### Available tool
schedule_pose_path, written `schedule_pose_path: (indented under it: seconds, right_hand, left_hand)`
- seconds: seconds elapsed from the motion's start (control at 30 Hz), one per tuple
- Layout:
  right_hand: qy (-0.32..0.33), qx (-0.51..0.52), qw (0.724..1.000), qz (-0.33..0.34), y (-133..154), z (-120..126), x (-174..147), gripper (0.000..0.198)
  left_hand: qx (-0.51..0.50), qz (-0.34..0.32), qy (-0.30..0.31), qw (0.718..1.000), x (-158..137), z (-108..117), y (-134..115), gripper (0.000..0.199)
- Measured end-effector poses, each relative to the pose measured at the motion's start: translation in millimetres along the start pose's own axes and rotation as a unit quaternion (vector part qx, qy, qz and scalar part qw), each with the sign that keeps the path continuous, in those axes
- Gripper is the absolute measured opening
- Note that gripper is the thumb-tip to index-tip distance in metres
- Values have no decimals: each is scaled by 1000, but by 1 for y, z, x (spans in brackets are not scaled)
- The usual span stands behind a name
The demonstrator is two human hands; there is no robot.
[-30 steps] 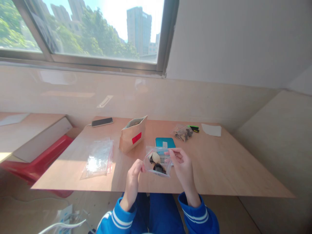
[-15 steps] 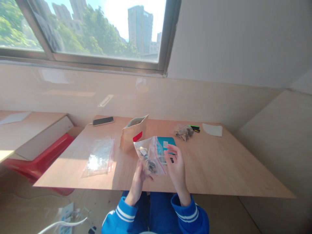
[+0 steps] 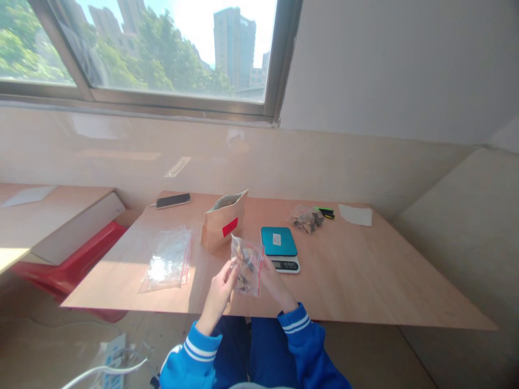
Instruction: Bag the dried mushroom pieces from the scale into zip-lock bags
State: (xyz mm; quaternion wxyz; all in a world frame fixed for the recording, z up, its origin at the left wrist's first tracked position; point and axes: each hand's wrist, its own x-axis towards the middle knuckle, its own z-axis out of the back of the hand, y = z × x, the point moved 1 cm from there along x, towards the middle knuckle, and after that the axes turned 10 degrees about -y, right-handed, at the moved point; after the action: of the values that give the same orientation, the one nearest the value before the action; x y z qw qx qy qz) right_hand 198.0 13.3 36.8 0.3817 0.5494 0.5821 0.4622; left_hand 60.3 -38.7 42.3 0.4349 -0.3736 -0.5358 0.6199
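Note:
A clear zip bag with a red seal line holds brown and dark dried pieces. It hangs above the front of the table, tilted, its seal side to the right. My left hand pinches the bag's left side, thumb and fingers closed. At the seal side is my right hand, its fingers closed on the bag and partly hidden behind it. Just beyond my right hand lies a kitchen scale with a teal plate and a dark display. Behind the bag stands an open brown paper pouch with a red label.
Flat clear zip bags lie on the left of the wooden table. Farther right are a filled zip bag, a black and green tool and white paper. A phone rests at the back left.
My right hand has come down from above the scale onto the bag's seal side. The bag has turned more upright, and the scale is now uncovered. My left hand has shifted slightly left.

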Motion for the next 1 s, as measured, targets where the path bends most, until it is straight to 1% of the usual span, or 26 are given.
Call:
schedule_pose_path:
  seconds: [0.07, 0.13, 0.23, 0.3, 0.37, 0.43, 0.5, 0.57, 0.67, 0.73, 0.8, 0.9, 1.0]
  right_hand:
    - [-13, 50, 998, -34, -12, -3, -4, 36]
    - [-37, 112, 990, -80, -24, -7, -8, 37]
    - [-65, 191, 965, -169, -39, -13, -12, 42]
    - [-69, 224, 947, -221, -45, -16, -12, 44]
    - [-66, 243, 932, -260, -48, -16, -12, 45]
    - [-61, 256, 922, -283, -50, -15, -13, 44]
    - [-57, 268, 917, -290, -50, -11, -14, 41]
    - [-52, 282, 917, -278, -50, -8, -15, 40]
    - [-47, 293, 922, -249, -47, -6, -16, 39]
    - [-49, 292, 924, -241, -45, -6, -16, 34]
    - [-48, 291, 926, -235, -42, -8, -16, 32]
    - [-44, 301, 926, -222, -40, -10, -17, 31]
    - [-48, 310, 924, -218, -42, -12, -17, 30]
  left_hand:
    - [40, -1, 18, 999, 3, 6, -4, 55]
    - [66, 9, 28, 997, 5, 11, -8, 56]
    - [87, 10, 37, 995, 7, 13, -12, 55]
    - [85, 8, 43, 995, 7, 12, -12, 53]
    - [77, 26, 45, 996, 8, 10, -7, 52]
    - [54, 69, 51, 995, 8, 9, 1, 53]
    - [6, 109, 64, 992, 9, 10, 9, 54]
    - [-48, 122, 88, 987, 9, 12, 13, 56]
    - [-86, 109, 141, 980, 10, 18, 13, 56]
    - [-92, 98, 150, 980, 11, 20, 10, 51]
    - [-92, 88, 128, 984, 12, 22, 6, 47]
    - [-90, 64, 81, 991, 14, 23, 1, 47]
    - [-63, 33, 40, 997, 12, 21, -4, 46]
